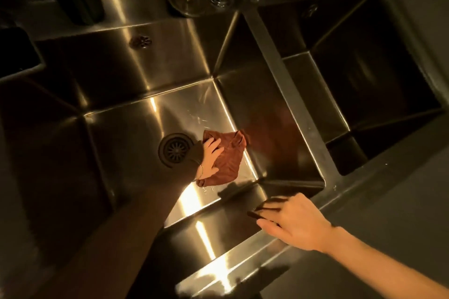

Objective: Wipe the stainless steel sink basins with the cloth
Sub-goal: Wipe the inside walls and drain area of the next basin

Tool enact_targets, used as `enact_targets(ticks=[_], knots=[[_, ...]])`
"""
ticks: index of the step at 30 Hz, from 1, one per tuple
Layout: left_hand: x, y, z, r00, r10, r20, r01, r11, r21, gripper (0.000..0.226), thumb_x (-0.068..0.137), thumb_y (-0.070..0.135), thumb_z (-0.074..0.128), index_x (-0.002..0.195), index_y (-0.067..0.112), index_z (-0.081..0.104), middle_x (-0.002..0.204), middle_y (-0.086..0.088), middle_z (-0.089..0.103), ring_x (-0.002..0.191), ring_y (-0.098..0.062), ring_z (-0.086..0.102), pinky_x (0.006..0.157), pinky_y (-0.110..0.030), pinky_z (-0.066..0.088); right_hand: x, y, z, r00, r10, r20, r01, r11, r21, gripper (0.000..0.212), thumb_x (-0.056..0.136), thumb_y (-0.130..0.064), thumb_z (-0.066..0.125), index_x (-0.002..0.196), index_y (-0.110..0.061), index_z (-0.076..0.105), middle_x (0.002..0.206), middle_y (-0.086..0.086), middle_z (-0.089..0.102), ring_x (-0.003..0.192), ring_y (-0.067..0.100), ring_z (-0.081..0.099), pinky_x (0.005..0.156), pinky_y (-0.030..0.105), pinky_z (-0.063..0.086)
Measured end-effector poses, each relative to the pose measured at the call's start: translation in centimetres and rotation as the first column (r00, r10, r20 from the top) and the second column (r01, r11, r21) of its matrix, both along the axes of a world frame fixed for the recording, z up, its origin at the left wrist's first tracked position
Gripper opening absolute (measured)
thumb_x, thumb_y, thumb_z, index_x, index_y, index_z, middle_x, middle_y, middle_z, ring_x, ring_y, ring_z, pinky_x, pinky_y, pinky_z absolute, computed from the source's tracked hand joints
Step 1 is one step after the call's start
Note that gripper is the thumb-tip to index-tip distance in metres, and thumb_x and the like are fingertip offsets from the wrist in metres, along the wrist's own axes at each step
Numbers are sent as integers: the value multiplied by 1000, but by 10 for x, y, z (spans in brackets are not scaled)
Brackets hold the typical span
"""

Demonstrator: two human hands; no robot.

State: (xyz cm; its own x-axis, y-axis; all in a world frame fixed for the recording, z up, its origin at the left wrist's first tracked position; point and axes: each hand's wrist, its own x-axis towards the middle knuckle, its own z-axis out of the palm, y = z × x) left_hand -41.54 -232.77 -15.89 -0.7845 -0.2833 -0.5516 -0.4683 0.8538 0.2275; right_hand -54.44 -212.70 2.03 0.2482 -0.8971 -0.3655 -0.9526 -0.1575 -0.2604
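You are pressing your left hand (211,155) down on the reddish-brown cloth (227,160) in the middle of the frame, with the fingers spread and fairly straight rather than curled round it. The cloth is lying crumpled on the floor of the larger basin (136,124), just right of the drain (176,149) and close against the basin's right wall. At lower right your right hand (295,222) is resting on the sink's near edge (243,264), fingers extended and holding nothing, seemingly bracing you. Faint streaks are showing on the floor just above the cloth, so I am judging that you are partway through this basin's floor. The dim light is not letting me tell whether its walls are done. The smaller basin (369,85) at upper right is sitting in shadow, well apart from the cloth, and is probably waiting its turn.
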Motion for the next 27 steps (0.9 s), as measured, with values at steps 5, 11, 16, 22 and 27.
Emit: enact_targets(ticks=[5, 11, 16, 22, 27], knots=[[-36, 9, -50, 990, 140, 24, -141, 989, 48, 81, 89, 60, 39, 149, 21, 1, 158, -7, -8, 145, -26, -9, 116, -52, 2, 2, -2, 6, 1000, -10, -10, 11, 997, 75, 57, 99, -50, 16, 106, -33, 70, 94, -17, 70, 78, 6, 66, 52, 28, 50], [-36, 36, -78, 995, -1, -102, -5, 998, -57, 66, 93, 53, 32, 148, 31, 3, 157, -12, -8, 143, -33, -13, 112, -58, -9, 1, -7, 8, 999, -42, 25, 41, 998, 55, 39, 96, -49, 33, 110, -36, 67, 92, -18, 69, 79, 7, 65, 53, 23, 49], [-33, 53, -86, 953, -251, -169, 237, 966, -103, 63, 96, 42, 31, 149, 24, 1, 158, -9, -6, 143, -35, -13, 112, -52, -12, 3, -10, 11, 997, -62, 53, 57, 995, 83, 38, 96, -49, 33, 107, -35, 67, 89, -17, 69, 76, 6, 65, 49, 21, 46], [5, 8, -105, 764, -583, -275, 592, 804, -60, 72, 88, 60, 38, 147, 37, 4, 156, 0, -11, 141, -35, -17, 105, -47, -25, 3, -8, 7, 998, -57, 15, 55, 989, 136, 42, 96, -53, 30, 106, -37, 68, 90, -19, 69, 82, 1, 64, 55, 21, 51], [-27, 36, -104, 797, -553, -244, 550, 831, -87, 71, 89, 51, 44, 148, 31, 10, 158, -1, -3, 143, -34, -11, 113, -50, -11, 1, -8, 4, 1000, -31, 6, 29, 991, 132, 40, 96, -53, 33, 102, -37, 70, 90, -18, 70, 81, 2, 66, 58, 18, 53]])
